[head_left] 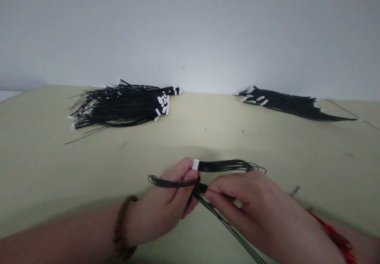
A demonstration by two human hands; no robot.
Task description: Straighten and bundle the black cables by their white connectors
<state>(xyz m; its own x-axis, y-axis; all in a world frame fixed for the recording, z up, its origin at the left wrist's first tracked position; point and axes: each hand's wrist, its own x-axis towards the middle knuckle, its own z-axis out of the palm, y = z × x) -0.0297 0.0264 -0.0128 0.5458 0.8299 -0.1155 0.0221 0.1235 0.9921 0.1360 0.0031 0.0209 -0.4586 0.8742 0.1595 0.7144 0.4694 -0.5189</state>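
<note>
Pale yellow-green tabletop (208, 137) runs back to a plain white wall (190, 26). Low and near the middle, just above the table, sits a thin bundle of black wires (225, 165). Its long axis lies roughly left to right. The white connector (196, 164) at its end points left, and the wires bend round in a loop at the right. A second loop (154, 180) sticks out to the left, and loose strands (237, 236) trail down toward the lower right.

The left hand (166, 204) pinches the bundle between thumb and forefinger just beside the connector, with its other fingers curled under. The right hand (252, 204) pinches the wires right next to it, thumb tip against forefinger, with the rest of the fingers folded in. The two hands almost touch.

A brown beaded bracelet (121, 228) circles the left wrist, and a red cord (332, 232) lies by the right wrist.

Further back, a large pile of black wires (118, 105) lies at the left and a smaller pile (291, 105) at the right, well apart from each other.
</note>
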